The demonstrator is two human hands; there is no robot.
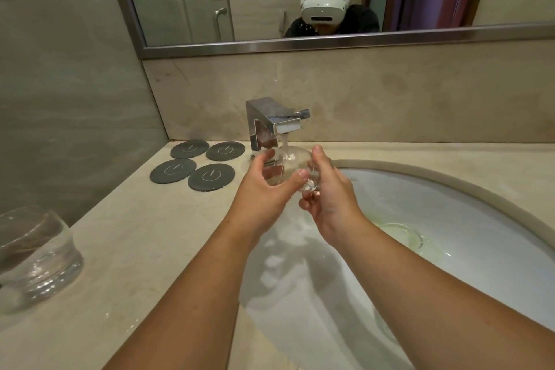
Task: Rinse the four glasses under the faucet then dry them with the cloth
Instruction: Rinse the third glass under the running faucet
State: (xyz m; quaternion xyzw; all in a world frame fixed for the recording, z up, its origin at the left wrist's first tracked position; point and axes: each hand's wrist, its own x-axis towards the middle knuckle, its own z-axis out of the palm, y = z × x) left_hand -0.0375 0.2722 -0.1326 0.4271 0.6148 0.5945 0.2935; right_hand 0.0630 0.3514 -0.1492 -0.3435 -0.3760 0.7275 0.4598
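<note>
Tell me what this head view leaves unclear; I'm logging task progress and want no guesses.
- Drying cloth: not in the head view.
- Glass count: only the held glass and a counter glass, cut by the left edge, show.
- Held glass: its outline is blurred by clear glass, water and the left hand and right hand.
- Faucet handle setting: not readable.
</note>
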